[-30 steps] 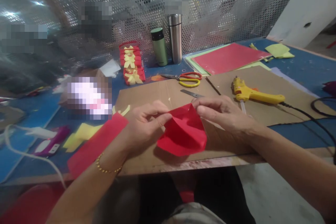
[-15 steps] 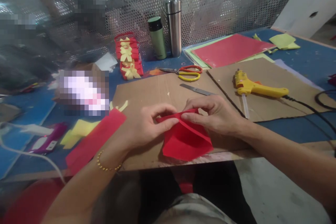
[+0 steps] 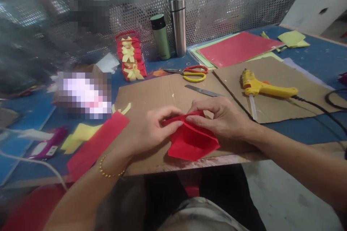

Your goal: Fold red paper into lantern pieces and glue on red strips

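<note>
Red paper piece sits at the near edge of the bench, on the left cardboard sheet; its lower corner overhangs the bench edge slightly. Both hands meet at its upper fold. Left hand: fingers pinched on the fold's left end. Right hand: fingers pinched on the same fold, just beside the left ones.

Orientation: the folded upper edge, the long axis, runs left to right, roughly parallel to the bench edge; the loose body hangs toward the person, its point directed down and right.

Open room: bare cardboard lies beyond the hands as far as the steel ruler and scissors. To the right, the glue gun lies on a second cardboard sheet, well apart. To the left, a red strip lies near the left wrist.

Count: two cardboard sheets, one ruler, one pair of scissors, one glue gun, two flasks upright at the rear mesh.
</note>
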Motion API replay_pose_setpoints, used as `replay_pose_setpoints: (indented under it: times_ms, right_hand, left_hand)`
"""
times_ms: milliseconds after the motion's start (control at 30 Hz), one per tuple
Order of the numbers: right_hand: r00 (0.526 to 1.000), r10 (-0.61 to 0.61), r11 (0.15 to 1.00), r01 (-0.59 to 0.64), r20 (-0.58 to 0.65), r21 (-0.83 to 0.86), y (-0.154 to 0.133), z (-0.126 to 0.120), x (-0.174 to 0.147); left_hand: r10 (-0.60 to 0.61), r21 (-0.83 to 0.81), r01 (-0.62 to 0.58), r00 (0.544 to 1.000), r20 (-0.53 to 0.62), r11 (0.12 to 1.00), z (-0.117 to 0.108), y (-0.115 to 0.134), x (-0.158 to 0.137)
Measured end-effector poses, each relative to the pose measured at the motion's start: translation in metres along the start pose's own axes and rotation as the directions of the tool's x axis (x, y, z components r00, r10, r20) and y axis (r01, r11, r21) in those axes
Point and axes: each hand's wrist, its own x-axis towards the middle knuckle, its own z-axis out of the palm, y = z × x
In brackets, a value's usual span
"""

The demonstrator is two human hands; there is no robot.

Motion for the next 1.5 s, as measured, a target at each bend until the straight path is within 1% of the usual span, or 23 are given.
replay_pose_setpoints:
  times_ms: [100, 233, 300, 400, 500, 667, 833, 967, 1067, 1133, 1300, 1400, 1500]
  right_hand:
    - [0.999, 0.02, 0.999, -0.021, 0.031, 0.025, -0.0001, 0.0, 0.0008]
    - [0.993, 0.091, 0.994, -0.095, 0.077, 0.049, 0.0, -0.0009, 0.0029]
    - [0.987, 0.119, 0.99, -0.126, 0.11, 0.057, 0.0004, -0.0012, 0.0042]
    - [0.983, 0.13, 0.988, -0.139, 0.132, 0.061, 0.002, -0.0013, 0.0057]
    - [0.985, 0.119, 0.991, -0.125, 0.125, 0.038, 0.004, -0.0012, 0.0064]
    - [0.989, 0.095, 0.995, -0.098, 0.114, 0.02, 0.006, -0.0009, 0.0064]
    - [0.987, 0.11, 0.994, -0.112, 0.119, 0.009, 0.0058, 0.0001, 0.0058]
    - [0.985, 0.112, 0.993, -0.115, 0.132, 0.016, 0.0065, -0.0002, 0.0056]
    - [0.986, 0.128, 0.991, -0.13, 0.105, 0.014, 0.0077, -0.001, 0.0052]
    - [0.984, 0.156, 0.986, -0.16, 0.088, 0.045, 0.0082, -0.0012, 0.0048]
    - [0.974, 0.202, 0.967, -0.215, 0.102, 0.139, 0.0081, -0.0001, 0.0038]
    - [0.971, 0.22, 0.953, -0.236, 0.097, 0.191, 0.0078, 0.001, 0.0037]
    - [0.972, 0.212, 0.948, -0.23, 0.101, 0.222, 0.0079, 0.0025, 0.0038]
  left_hand:
    - [-0.017, 0.072, 0.015, 1.0, 0.023, 0.997, -0.0017, 0.0023, 0.0003]
    - [-0.006, 0.128, 0.002, 1.0, 0.03, 0.992, -0.0029, 0.0034, -0.0008]
    - [-0.017, 0.142, 0.013, 1.0, 0.025, 0.99, -0.0023, 0.0031, -0.0013]
    - [-0.047, 0.143, 0.044, 0.999, 0.022, 0.989, -0.001, 0.0016, -0.0017]
    - [-0.068, 0.139, 0.064, 0.997, 0.023, 0.988, -0.0007, 0.0, -0.0013]
    - [-0.071, 0.128, 0.066, 0.997, 0.034, 0.99, -0.0021, 0.0017, 0.0003]
    - [-0.099, 0.12, 0.092, 0.994, 0.055, 0.988, -0.0022, 0.0063, 0.001]
    - [-0.091, 0.15, 0.085, 0.995, 0.032, 0.985, -0.0013, 0.0059, 0.0003]
    - [-0.074, 0.143, 0.072, 0.997, 0.005, 0.987, -0.001, 0.0032, -0.0011]
    - [-0.073, 0.133, 0.073, 0.997, -0.009, 0.988, -0.0009, 0.0017, -0.0019]
    - [-0.075, 0.12, 0.077, 0.997, -0.022, 0.99, -0.0001, 0.0026, -0.0018]
    - [-0.11, 0.097, 0.113, 0.993, -0.028, 0.989, 0.0005, 0.0054, -0.0014]
    - [-0.159, 0.065, 0.159, 0.987, -0.007, 0.985, 0.0006, 0.0086, -0.0014]
